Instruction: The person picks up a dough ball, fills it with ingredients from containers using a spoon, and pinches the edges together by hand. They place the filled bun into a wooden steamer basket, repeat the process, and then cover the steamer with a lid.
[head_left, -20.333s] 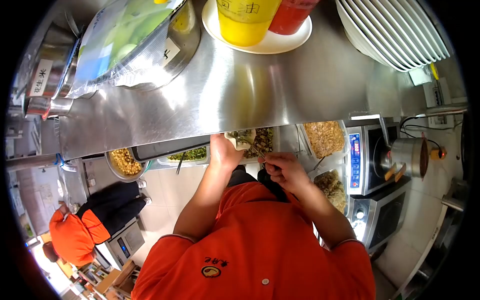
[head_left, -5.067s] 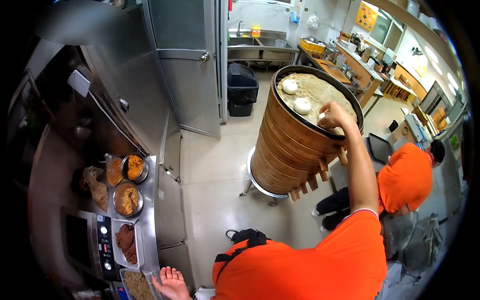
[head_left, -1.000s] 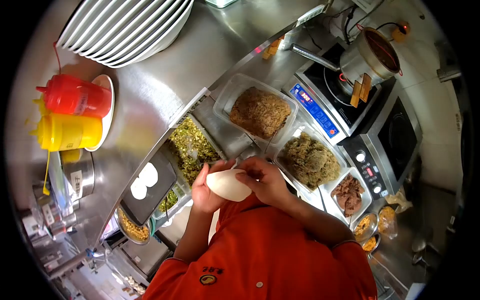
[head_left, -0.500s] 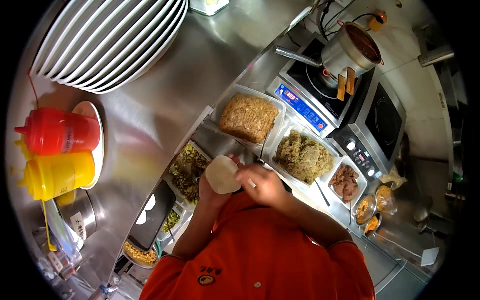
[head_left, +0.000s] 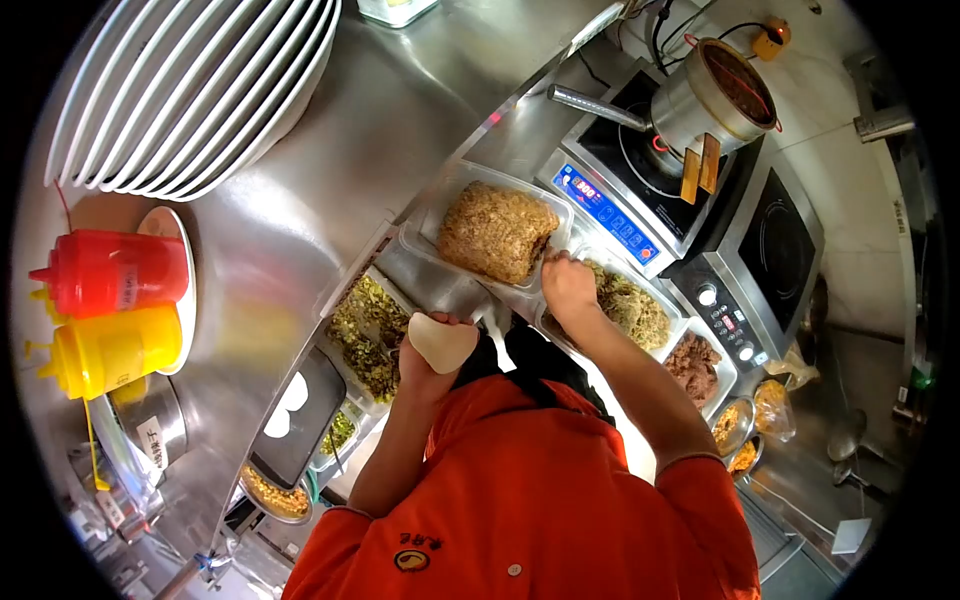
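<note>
My left hand (head_left: 424, 380) holds a round, pale dough wrapper (head_left: 443, 343) lying over the palm, edge slightly drooping. Right of it, my right hand (head_left: 569, 286) is closed at the border between two filling tubs; whatever its curled fingers grip is hidden. Just beyond the fingers sits a clear tub with a brown minced filling (head_left: 493, 232). Partly beneath my right forearm is a greenish-brown filling (head_left: 634, 309) in another tub. A tray of chopped green filling (head_left: 367, 335) lies beside my left hand.
At the right, a steel pot (head_left: 712, 95) stands on a lit induction cooker (head_left: 612, 215). Reddish-brown filling (head_left: 692, 364) is nearer me. A dark tray (head_left: 312, 425) bears white wrappers. Stacked plates (head_left: 200, 90), a red bottle (head_left: 118, 272) and a yellow bottle (head_left: 115, 348) occupy the left counter.
My right hand has left the wrapper and moved right to the filling tubs, its fingers now closed there. My left hand still holds the wrapper, close to where it was.
</note>
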